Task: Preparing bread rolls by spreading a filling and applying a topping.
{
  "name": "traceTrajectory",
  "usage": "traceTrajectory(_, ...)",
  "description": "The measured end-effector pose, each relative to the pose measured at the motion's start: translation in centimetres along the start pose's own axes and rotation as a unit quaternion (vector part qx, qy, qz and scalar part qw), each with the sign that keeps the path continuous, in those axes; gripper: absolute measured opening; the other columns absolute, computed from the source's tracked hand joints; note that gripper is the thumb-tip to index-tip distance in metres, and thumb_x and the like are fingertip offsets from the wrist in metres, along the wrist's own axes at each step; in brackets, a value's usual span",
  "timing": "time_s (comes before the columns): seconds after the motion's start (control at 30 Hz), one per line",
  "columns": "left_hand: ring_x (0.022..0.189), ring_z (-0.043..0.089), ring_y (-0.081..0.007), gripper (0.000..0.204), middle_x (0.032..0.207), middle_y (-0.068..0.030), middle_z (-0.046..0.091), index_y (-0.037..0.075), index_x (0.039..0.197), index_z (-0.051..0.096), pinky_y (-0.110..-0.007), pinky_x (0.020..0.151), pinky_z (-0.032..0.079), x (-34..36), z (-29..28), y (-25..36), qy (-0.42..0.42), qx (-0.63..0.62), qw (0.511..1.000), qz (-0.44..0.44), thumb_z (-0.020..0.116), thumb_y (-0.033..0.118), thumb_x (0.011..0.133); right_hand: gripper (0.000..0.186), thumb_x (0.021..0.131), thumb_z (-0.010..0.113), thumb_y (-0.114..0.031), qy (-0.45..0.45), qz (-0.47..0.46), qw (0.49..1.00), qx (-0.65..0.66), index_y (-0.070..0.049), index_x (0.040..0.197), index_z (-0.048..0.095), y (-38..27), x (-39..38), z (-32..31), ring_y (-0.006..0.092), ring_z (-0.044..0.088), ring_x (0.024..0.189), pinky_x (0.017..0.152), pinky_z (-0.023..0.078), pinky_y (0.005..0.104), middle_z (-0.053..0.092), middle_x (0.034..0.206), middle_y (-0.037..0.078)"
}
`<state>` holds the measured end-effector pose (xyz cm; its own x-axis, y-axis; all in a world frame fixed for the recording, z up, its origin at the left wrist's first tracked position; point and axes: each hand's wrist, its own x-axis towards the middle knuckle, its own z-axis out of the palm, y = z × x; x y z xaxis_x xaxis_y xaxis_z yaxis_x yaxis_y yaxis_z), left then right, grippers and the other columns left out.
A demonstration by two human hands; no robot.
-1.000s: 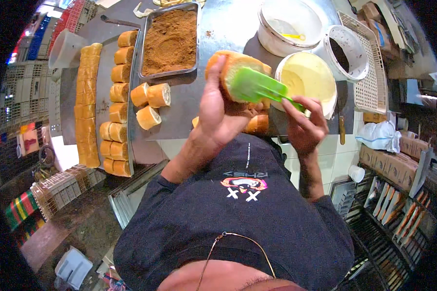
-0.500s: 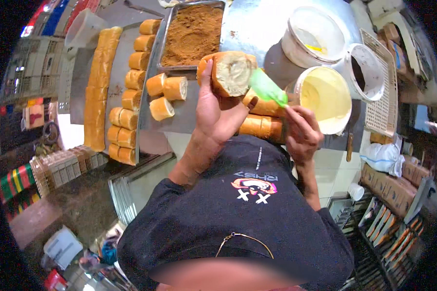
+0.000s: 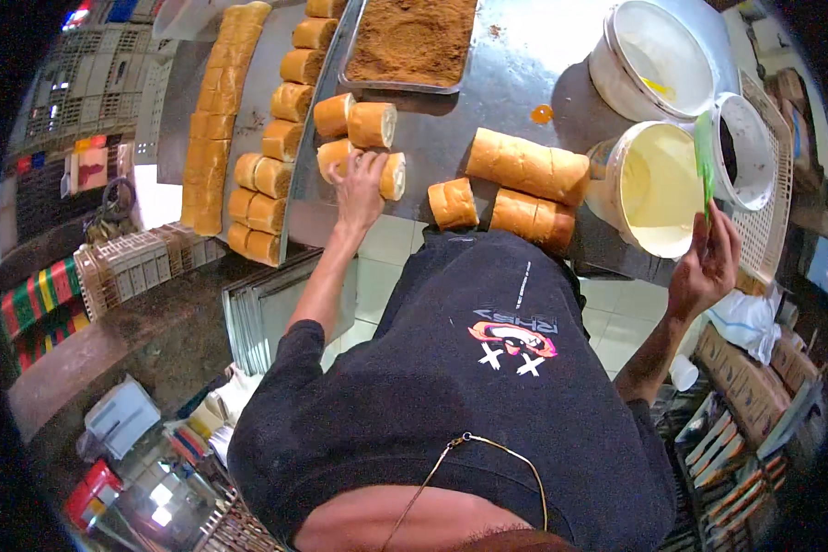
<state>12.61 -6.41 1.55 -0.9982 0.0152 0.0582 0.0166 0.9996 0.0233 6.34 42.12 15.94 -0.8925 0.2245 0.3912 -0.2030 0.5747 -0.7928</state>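
Note:
My left hand (image 3: pixel 359 189) is at a small group of cut bread pieces on the metal table. Its fingers close around the nearest bread piece (image 3: pixel 393 175), whose cream-coated end faces right. Another bread piece (image 3: pixel 372 124) sits just beyond it, also with a pale end. Over at the right, my right hand (image 3: pixel 711 258) grips a green spatula (image 3: pixel 705 156) upright. The spatula is at the right rim of a bucket of pale yellow cream (image 3: pixel 649 184). Uncut-looking bread rolls (image 3: pixel 529 166) and a shorter bread piece (image 3: pixel 452 203) lie between my hands.
A metal tray of brown crumbs (image 3: pixel 409 41) stands beyond the left hand. Rows of bread (image 3: pixel 213 138) fill a sheet at the left. A white bucket (image 3: pixel 658 60), a dark-streaked tub (image 3: pixel 745 152) and a cream plastic basket (image 3: pixel 773 138) stand at the right.
My left hand has brought the bread piece from in front of me left to the group on the table. My right hand has moved right with the spatula, to the cream bucket's rim.

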Motion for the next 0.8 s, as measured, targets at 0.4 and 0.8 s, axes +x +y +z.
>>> traceTrajectory(0.4,0.132,0.042,-0.0278,0.103,0.137,-0.0121,0.048,0.008,0.145,0.041,-0.048,0.108,0.025,0.4,-2.9,8.8,-0.124,-0.164,0.962,0.181,0.091,0.023,0.056,0.026,0.092,0.065,-0.020,-0.100,0.024,0.943,-0.317,-0.005,0.112,0.072,-0.1,4.9,-3.7,0.0303,0.071,0.092,0.079,0.056,0.0386,0.072,0.102,0.019)
traceTrajectory(0.8,0.092,0.060,-0.0311,0.034,0.094,-0.0158,0.058,0.003,0.100,0.054,-0.040,0.083,0.046,1.2,-0.9,10.6,-0.117,0.002,0.978,0.175,0.069,0.002,0.069,0.020,0.078,0.065,-0.015,-0.476,-0.068,0.796,-0.367,-0.003,0.090,0.075,10.4,5.9,9.7,0.0298,0.072,0.070,0.062,0.057,0.0448,0.073,0.083,0.020)
